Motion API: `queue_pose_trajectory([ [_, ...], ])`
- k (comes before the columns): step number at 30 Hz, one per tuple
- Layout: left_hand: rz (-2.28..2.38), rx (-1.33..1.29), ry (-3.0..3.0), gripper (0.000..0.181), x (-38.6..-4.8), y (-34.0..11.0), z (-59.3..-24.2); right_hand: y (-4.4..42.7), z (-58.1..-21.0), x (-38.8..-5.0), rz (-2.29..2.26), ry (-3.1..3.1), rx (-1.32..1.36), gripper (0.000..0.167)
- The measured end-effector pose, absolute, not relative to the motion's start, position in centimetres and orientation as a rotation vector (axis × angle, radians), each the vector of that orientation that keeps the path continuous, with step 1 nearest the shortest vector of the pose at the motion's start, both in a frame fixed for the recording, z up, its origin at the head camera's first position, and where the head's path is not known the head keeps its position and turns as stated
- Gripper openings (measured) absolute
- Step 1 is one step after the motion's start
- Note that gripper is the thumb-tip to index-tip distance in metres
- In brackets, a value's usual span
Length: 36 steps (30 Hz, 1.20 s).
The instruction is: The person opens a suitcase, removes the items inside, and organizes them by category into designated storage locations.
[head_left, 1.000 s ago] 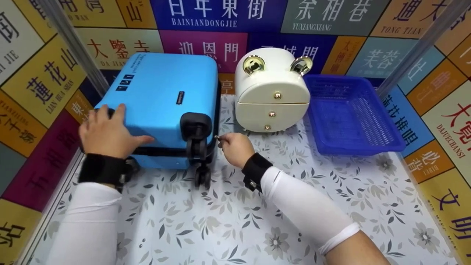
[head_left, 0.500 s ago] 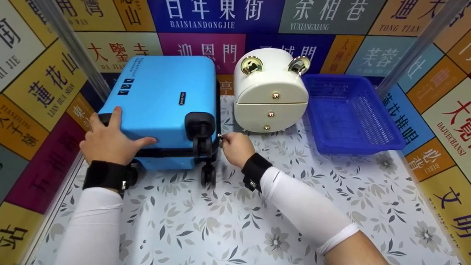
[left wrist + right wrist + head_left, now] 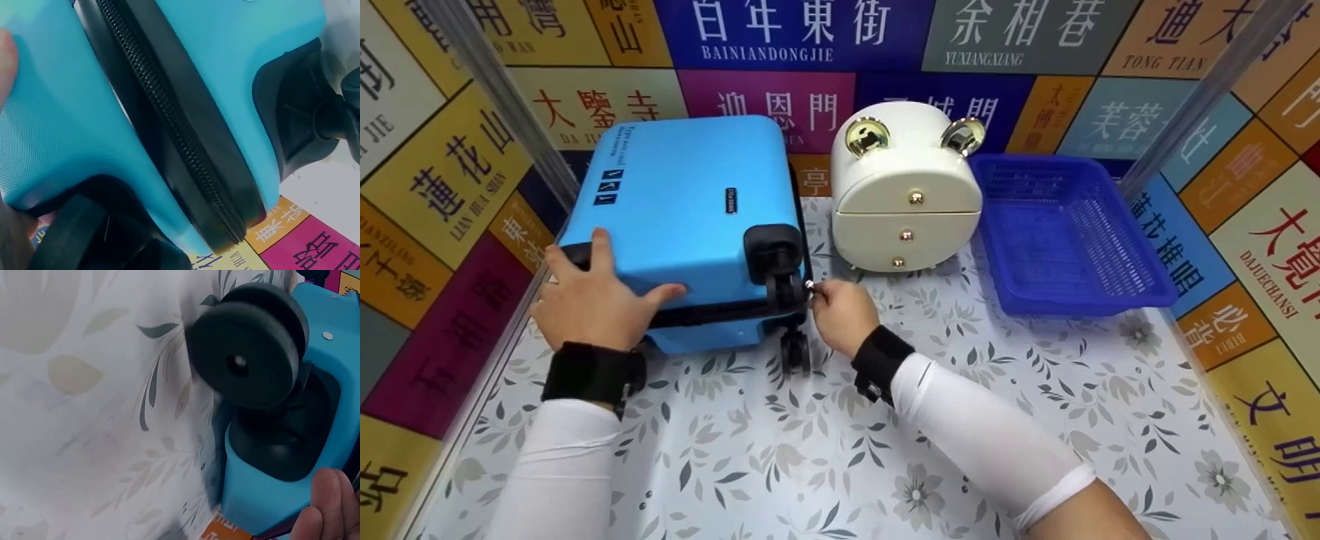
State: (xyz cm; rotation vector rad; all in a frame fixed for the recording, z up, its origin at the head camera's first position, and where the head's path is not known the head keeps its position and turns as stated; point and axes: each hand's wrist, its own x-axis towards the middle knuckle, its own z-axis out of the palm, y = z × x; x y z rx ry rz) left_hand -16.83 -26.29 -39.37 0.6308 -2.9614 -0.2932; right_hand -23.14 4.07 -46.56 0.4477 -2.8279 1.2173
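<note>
A blue suitcase (image 3: 682, 195) lies flat at the left, its black wheels (image 3: 785, 292) facing the near side. My left hand (image 3: 598, 304) rests spread on its near left corner, thumb along the near side. At the near right corner, my right hand (image 3: 844, 315) pinches a small metal zipper pull (image 3: 810, 286). The left wrist view shows the closed zipper (image 3: 163, 107) running along the dark seam. In the right wrist view, the curled fingers (image 3: 329, 506) are by the blue shell, below a wheel (image 3: 244, 354); the pull is hidden there.
A white rounded drawer box (image 3: 910, 187) with gold knobs and shiny ears stands right of the suitcase. Beside it is a blue plastic basket (image 3: 1065, 296). Sign-printed walls and clear posts surround the flower-patterned surface (image 3: 780, 472).
The suitcase has turned slightly, its near right corner shifting right and its far edge left. My left hand has moved with it, a little right and nearer. The right hand keeps its pinch.
</note>
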Motion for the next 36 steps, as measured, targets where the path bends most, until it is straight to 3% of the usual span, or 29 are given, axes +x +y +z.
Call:
queue_pose_trajectory([
  [19,-0.371,0.706,-2.952,0.124,-16.8,-24.2,-38.7,2.8,-46.5,-22.7,1.164,-2.775,0.397,0.018],
  [29,-0.359,0.654,-2.886,0.11,-15.0,-22.3,-38.5,2.3,-46.5,-26.0,1.125,-2.763,0.35,0.02],
  [34,-0.464,0.482,-2.922,0.115,-13.2,-21.2,-37.8,2.7,-46.6,-28.1,1.129,-2.765,0.277,0.019],
  [36,-0.544,0.395,-2.961,0.107,-12.6,-21.7,-37.0,3.0,-46.6,-28.7,1.147,-2.758,0.25,0.019],
])
